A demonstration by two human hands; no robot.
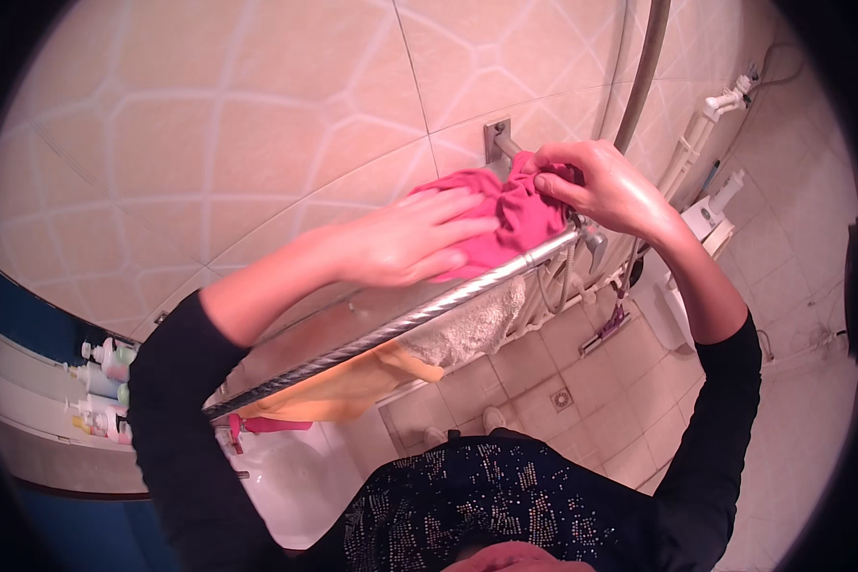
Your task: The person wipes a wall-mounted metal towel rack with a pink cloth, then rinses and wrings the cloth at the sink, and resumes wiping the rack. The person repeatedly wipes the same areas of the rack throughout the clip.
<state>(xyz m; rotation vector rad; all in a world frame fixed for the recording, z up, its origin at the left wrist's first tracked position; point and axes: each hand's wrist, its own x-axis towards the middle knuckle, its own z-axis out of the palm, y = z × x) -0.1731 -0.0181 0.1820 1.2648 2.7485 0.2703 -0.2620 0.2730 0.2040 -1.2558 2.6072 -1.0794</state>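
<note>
A bunched pink cloth [533, 222] lies on top of a wall-mounted rack, close to its right end. Across it rests my left hand [400, 239], palm down with the fingers spread and slightly blurred. My right hand [600, 186] pinches a fold of the same cloth between thumb and fingers, beside the wall bracket [497, 139]. A shiny twisted metal rail [415, 314] forms the rack's front edge, just below both hands. The cloth hides part of the rack's surface.
From the rack hang a white towel [475, 325] and an orange-yellow cloth [336, 393]. A white sink [293, 479] and several pump bottles [104, 379] are at left. On the right are a pipe [641, 79] and a floor squeegee [606, 332]. Below lies a tiled floor with a drain [560, 399].
</note>
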